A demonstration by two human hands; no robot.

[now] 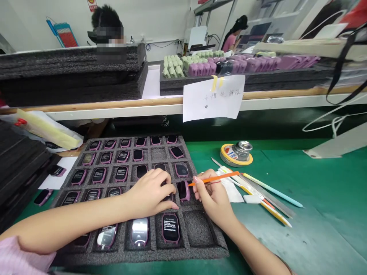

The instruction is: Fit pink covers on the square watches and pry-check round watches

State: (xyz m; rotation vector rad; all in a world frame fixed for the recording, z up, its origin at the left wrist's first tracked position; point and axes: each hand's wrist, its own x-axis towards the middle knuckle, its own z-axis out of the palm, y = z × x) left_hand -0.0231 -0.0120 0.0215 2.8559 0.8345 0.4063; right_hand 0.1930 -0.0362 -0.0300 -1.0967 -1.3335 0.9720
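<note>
One orange pick [213,178] pinched in right hand [213,194], touching one pink smartwatch [183,190], left hand [150,189] curled, grip unclear, over foam tray [137,256]

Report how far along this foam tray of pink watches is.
Apparently done: the back rows of watches sit seated in the foam tray. In hand: the left hand lies over the middle row while the right hand holds an orange pick at a pink watch. Perhaps left: the front row's silvery-faced watches.
</note>
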